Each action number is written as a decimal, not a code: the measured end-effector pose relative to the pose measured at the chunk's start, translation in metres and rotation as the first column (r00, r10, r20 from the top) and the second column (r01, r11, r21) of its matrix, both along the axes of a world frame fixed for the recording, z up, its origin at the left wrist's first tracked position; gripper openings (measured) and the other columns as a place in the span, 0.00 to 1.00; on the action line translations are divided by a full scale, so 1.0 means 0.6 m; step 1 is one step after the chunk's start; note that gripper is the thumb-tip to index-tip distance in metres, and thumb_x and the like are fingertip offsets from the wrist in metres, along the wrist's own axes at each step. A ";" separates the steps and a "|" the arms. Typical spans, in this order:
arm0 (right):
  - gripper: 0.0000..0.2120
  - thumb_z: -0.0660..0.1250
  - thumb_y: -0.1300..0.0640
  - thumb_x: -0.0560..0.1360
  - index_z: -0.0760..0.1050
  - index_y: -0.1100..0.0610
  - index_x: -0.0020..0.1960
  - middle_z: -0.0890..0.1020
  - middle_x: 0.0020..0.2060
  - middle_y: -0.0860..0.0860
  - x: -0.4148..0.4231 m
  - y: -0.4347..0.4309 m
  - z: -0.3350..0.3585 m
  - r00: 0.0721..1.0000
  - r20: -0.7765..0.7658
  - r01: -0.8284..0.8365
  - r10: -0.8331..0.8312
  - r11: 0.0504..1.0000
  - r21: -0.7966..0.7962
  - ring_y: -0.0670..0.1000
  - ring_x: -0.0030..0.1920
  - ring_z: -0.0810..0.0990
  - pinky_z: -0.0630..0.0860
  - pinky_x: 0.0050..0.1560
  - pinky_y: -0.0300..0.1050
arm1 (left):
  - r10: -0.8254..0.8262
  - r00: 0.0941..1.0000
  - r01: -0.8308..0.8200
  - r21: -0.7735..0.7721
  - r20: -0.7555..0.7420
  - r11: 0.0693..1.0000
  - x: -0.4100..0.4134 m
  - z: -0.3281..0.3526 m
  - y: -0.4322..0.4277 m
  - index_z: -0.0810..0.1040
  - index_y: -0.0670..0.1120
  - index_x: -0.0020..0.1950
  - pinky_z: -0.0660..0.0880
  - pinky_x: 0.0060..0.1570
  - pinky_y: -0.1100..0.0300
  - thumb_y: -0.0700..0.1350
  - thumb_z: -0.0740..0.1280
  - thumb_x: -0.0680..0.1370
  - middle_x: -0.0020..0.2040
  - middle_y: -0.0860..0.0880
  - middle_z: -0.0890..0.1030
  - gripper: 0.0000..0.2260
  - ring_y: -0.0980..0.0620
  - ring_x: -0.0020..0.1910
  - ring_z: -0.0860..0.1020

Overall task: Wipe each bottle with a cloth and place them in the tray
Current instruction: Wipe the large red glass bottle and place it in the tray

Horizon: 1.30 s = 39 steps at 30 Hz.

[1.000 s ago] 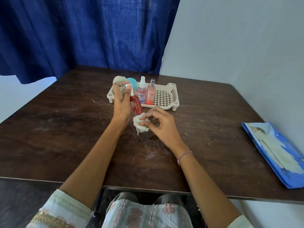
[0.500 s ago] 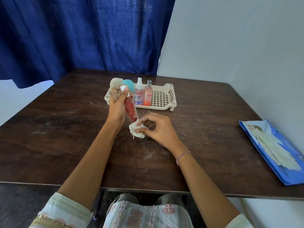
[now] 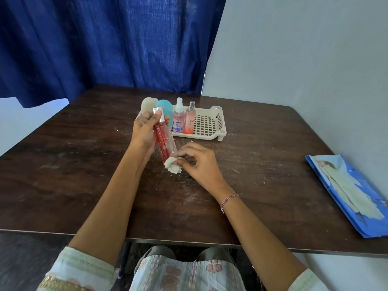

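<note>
My left hand [image 3: 143, 131] grips a slim red bottle [image 3: 164, 139] with a silver cap, tilted above the table in front of the tray. My right hand [image 3: 198, 162] pinches a crumpled white cloth [image 3: 172, 167] against the bottle's lower end. The cream slotted tray [image 3: 210, 124] stands at mid-table. In its left part stand a beige bottle [image 3: 148, 103], a teal bottle [image 3: 165, 106], a pink spray bottle [image 3: 178, 118] with a white top and a peach spray bottle [image 3: 190, 120]. The beige and teal ones are partly hidden behind my left hand.
The dark wooden table [image 3: 73, 164] carries scattered white dust. A blue packet [image 3: 352, 194] with pale wipes on it lies near the right edge. A blue curtain [image 3: 105, 45] hangs behind the table, and a pale wall rises on the right.
The red bottle has tilted further, with its lower end nearer me, and the cloth in my right hand stays at that end. The camera view has shifted slightly.
</note>
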State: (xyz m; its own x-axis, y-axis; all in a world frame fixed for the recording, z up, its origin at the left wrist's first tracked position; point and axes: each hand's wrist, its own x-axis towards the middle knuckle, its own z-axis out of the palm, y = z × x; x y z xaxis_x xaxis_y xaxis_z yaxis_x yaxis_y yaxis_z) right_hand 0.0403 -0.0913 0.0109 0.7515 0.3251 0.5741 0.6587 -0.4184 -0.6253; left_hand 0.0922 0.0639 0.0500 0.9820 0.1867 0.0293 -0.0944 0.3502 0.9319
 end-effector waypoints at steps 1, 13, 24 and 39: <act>0.10 0.73 0.66 0.69 0.82 0.60 0.50 0.81 0.45 0.52 -0.004 0.003 0.001 1.000 0.021 -0.023 0.024 1.000 -0.015 0.45 0.46 0.79 0.79 0.48 0.40 | 0.001 1.000 -0.001 -0.004 0.000 1.000 -0.001 0.000 0.001 0.78 0.48 0.52 0.79 0.46 0.59 0.46 0.63 0.80 0.39 0.52 0.83 0.05 0.57 0.41 0.80; 0.13 0.68 0.71 0.71 0.81 0.61 0.53 0.80 0.50 0.53 0.001 0.005 -0.004 0.992 0.049 0.113 -0.114 0.993 0.030 0.43 0.49 0.77 0.75 0.53 0.31 | -0.004 1.000 0.004 -0.038 -0.015 0.999 -0.005 0.000 -0.005 0.80 0.48 0.50 0.79 0.53 0.54 0.45 0.65 0.79 0.41 0.50 0.84 0.05 0.56 0.41 0.82; 0.18 0.72 0.67 0.70 0.78 0.58 0.59 0.80 0.51 0.49 0.003 0.003 0.003 0.968 -0.243 0.107 -0.060 0.977 0.186 0.37 0.51 0.78 0.77 0.55 0.37 | -0.004 1.000 0.003 -0.045 -0.028 0.999 -0.005 -0.001 -0.006 0.80 0.47 0.53 0.78 0.56 0.52 0.46 0.65 0.79 0.44 0.49 0.83 0.06 0.55 0.45 0.82; 0.12 0.70 0.70 0.70 0.83 0.60 0.51 0.82 0.48 0.51 0.016 0.006 -0.001 0.971 -0.033 0.240 -0.238 0.963 0.123 0.44 0.48 0.80 0.77 0.52 0.35 | -0.098 0.987 0.106 -0.065 0.124 0.992 -0.014 -0.002 -0.014 0.78 0.43 0.54 0.80 0.48 0.58 0.41 0.62 0.80 0.36 0.53 0.84 0.07 0.58 0.39 0.82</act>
